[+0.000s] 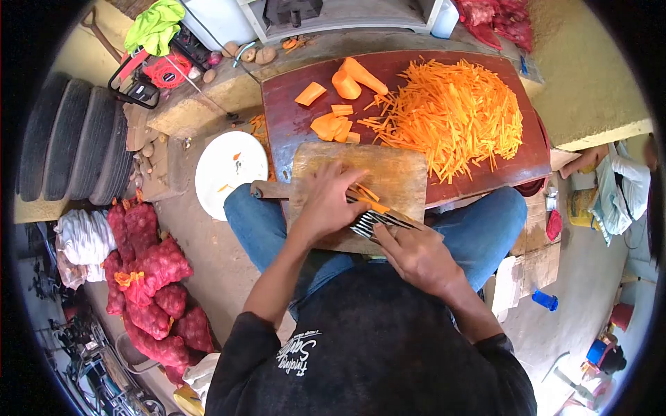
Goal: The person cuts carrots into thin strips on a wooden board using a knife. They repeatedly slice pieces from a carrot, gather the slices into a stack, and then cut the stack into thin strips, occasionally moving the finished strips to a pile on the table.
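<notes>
On the wooden cutting board (395, 166), my left hand (331, 196) presses its fingertips against a few carrot slices (372, 201). My right hand (418, 258) is closed around a knife (378, 222) whose blade carries black-and-white stripes. The blade lies right beside the carrot slices, close to my left fingertips; its handle is hidden in my grip. Past the board, a big heap of carrot sticks (461, 118) sits on the dark red table (284, 90). Whole and cut carrot chunks (345, 83) lie to its left, with smaller carrot pieces (330, 127) nearer the board.
A white round lid or basin (229, 173) with carrot scraps is at left of the board. Red net sacks (149, 298) and stacked tires (73, 139) stand farther left. A blue object (545, 300) lies on the floor at right. Another person (610, 357) is at the far right.
</notes>
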Tool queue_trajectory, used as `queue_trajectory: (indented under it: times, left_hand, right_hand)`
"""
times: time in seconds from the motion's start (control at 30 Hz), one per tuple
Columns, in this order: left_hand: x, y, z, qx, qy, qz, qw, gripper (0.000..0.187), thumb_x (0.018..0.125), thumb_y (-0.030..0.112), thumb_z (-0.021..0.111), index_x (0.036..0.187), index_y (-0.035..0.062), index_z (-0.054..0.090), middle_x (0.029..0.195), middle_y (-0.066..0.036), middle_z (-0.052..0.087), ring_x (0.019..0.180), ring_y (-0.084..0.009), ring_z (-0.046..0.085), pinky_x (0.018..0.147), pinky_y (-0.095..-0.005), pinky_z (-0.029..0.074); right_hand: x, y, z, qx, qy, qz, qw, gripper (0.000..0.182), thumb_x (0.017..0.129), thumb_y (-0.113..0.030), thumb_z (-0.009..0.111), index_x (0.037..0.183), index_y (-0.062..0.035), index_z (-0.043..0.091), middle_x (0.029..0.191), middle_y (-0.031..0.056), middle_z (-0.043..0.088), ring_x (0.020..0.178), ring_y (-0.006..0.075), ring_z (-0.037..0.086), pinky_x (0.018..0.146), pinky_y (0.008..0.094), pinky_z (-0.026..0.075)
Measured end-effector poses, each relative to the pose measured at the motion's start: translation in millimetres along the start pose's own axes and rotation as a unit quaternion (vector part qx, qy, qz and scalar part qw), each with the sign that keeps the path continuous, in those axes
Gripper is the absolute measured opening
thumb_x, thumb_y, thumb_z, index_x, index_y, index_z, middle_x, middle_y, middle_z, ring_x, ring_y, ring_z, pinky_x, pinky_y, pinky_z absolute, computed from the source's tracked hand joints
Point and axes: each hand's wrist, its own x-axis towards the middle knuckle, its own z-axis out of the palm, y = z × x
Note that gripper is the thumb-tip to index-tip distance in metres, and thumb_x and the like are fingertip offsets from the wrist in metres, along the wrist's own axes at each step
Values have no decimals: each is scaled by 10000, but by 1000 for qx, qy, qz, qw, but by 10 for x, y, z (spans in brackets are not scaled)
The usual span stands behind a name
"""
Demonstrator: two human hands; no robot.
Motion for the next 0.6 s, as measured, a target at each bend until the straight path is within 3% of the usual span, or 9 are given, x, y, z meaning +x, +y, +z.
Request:
queue_trajectory:
  times: [0.07, 0.2, 0.23, 0.33, 0.37, 0.47, 0.5, 0.6]
  left_hand:
    - [134, 30, 22, 58, 2, 23, 998, 675, 772, 303, 951, 1410, 164, 780, 1372, -144, 669, 1347, -379, 563, 1142, -580, 373]
    - [235, -57, 52, 93, 42, 69, 992, 605, 806, 272, 937, 1370, 118, 782, 1400, -128, 671, 1367, -369, 569, 1151, -586, 365]
    - [214, -84, 44, 44, 77, 75, 993, 539, 825, 243, 933, 1323, 91, 794, 1365, -130, 695, 1313, -360, 604, 1152, -544, 366]
    - [110, -258, 9, -106, 104, 9, 989, 482, 841, 224, 931, 1283, 77, 809, 1299, -145, 723, 1255, -361, 632, 1106, -492, 412]
    - [47, -308, -13, -101, 102, -24, 989, 475, 835, 234, 944, 1261, 68, 816, 1234, -152, 736, 1213, -372, 646, 1049, -470, 463]
    - [-86, -155, -178, -69, 38, -57, 995, 527, 796, 281, 974, 1255, 72, 821, 1218, -145, 736, 1210, -373, 648, 1051, -461, 462]
    - [-126, -179, -132, -37, 29, -21, 999, 635, 762, 370, 991, 1306, 97, 810, 1273, -131, 720, 1261, -370, 625, 1112, -506, 410]
    - [-151, 183, -147, 89, -9, 19, 996, 717, 749, 437, 982, 1368, 132, 789, 1365, -127, 685, 1334, -370, 579, 1148, -577, 357]
  right_hand:
    - [-38, -35, 13, -25, -21, -8, 999, 475, 943, -157, 817, 1382, -19, 698, 1004, 123, 748, 877, 333, 761, 793, 446, 631]
    - [-34, -37, 19, 10, 39, -43, 998, 491, 969, -183, 751, 1425, -18, 674, 867, 107, 688, 748, 298, 731, 668, 458, 600]
    - [-44, -44, 20, 24, 47, -39, 998, 475, 985, -188, 741, 1425, -22, 674, 864, 109, 688, 751, 302, 731, 668, 464, 600]
    - [-34, -85, -50, 80, 29, -14, 996, 435, 1025, -202, 716, 1423, -31, 678, 855, 116, 686, 741, 315, 726, 669, 483, 598]
    - [-23, -94, -71, 103, 17, -5, 995, 424, 1036, -206, 709, 1422, -34, 679, 852, 118, 685, 734, 320, 723, 670, 490, 597]
    - [-1, -56, 54, 50, -11, -32, 998, 435, 1017, -174, 695, 1428, -31, 676, 872, 124, 699, 739, 332, 736, 691, 498, 608]
    - [12, -50, 82, 39, -25, -29, 999, 445, 1016, -183, 709, 1436, -40, 671, 905, 121, 704, 779, 332, 739, 716, 491, 605]
    - [55, -22, 173, 12, -52, -31, 998, 463, 1017, -200, 731, 1453, -61, 659, 974, 116, 717, 860, 333, 748, 769, 480, 601]
